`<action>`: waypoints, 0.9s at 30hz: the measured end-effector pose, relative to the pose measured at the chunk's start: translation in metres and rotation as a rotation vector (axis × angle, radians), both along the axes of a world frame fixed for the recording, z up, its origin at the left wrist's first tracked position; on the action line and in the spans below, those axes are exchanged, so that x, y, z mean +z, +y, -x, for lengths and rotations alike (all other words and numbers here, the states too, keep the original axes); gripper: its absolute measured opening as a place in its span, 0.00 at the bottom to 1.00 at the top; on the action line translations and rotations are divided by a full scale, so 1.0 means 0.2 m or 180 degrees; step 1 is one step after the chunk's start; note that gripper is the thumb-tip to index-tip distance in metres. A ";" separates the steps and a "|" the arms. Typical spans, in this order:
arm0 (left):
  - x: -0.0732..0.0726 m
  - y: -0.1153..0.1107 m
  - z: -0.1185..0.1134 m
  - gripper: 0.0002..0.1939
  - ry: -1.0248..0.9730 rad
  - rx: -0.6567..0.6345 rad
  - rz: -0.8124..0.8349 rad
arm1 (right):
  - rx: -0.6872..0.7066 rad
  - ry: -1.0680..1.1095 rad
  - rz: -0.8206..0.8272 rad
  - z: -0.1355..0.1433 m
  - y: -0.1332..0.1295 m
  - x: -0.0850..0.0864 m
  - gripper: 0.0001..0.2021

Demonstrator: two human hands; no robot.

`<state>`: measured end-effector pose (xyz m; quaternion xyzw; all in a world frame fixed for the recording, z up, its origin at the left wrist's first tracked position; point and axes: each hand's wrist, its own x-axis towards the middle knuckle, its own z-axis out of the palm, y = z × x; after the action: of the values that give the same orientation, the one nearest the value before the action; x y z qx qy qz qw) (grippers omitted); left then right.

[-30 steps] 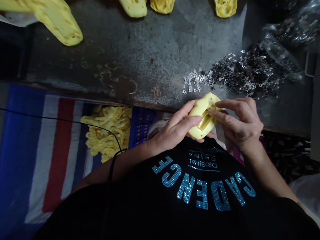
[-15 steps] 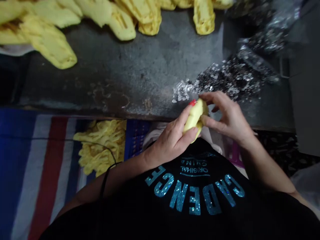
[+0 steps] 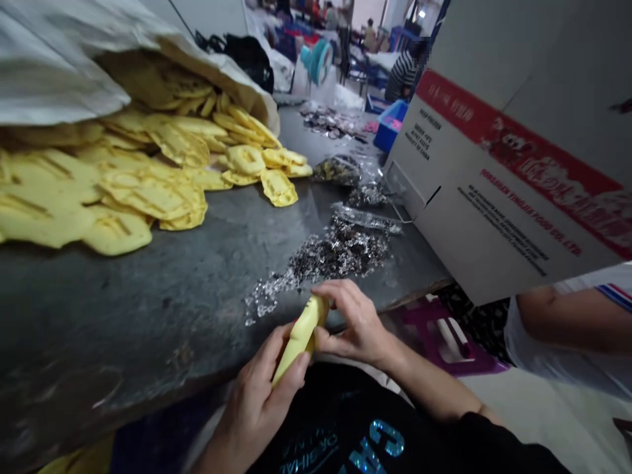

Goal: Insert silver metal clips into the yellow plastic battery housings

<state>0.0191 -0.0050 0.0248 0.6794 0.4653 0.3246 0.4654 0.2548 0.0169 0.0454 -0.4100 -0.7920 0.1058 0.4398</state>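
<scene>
Head view: the yellow shell (image 3: 299, 334) is held between both hands at the near edge of the table (image 3: 197, 296), turned on edge, its long axis running from near left to far right. The left hand (image 3: 261, 388) grips the near-left end between thumb and fingers; the right hand (image 3: 351, 326) pinches the far-right end. The small metal pieces (image 3: 330, 253) lie beyond the shell, nearer the right hand.

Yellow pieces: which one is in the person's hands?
The yellow piece held between left hand and right hand, in front of the metal parts; neither hand touches the heaped pieces on the table.
</scene>
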 end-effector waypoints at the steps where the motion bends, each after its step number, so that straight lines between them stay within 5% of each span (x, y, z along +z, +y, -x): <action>1: -0.01 0.00 -0.01 0.23 -0.0044 0.0091 -0.0048 | -0.0008 -0.0002 -0.0045 0.00 0.01 0.00 0.30; 5: -0.02 -0.01 -0.04 0.20 -0.0129 0.0570 -0.0257 | -0.0040 0.0002 -0.0268 0.02 0.04 -0.04 0.35; 10: -0.02 0.00 -0.06 0.19 0.0007 0.0683 -0.0603 | -0.0182 -0.0154 -0.0435 0.05 0.08 -0.07 0.37; 16: -0.04 -0.01 0.05 0.21 -0.0169 0.0906 -0.0205 | 0.0148 -0.0211 -0.0178 0.11 0.02 0.02 0.37; 21: -0.22 -0.29 0.33 0.28 -0.0847 0.1806 0.0622 | 0.0240 0.0126 0.0302 0.02 0.00 0.08 0.36; 27: -0.51 -0.70 0.69 0.26 0.0399 0.3015 0.0691 | -0.0416 0.0549 0.0760 -0.28 -0.09 0.08 0.25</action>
<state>-0.1196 -0.1451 -0.0771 0.3588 0.7815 0.4087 0.3058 0.3112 -0.0008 0.0620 -0.4993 -0.7048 0.2051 0.4602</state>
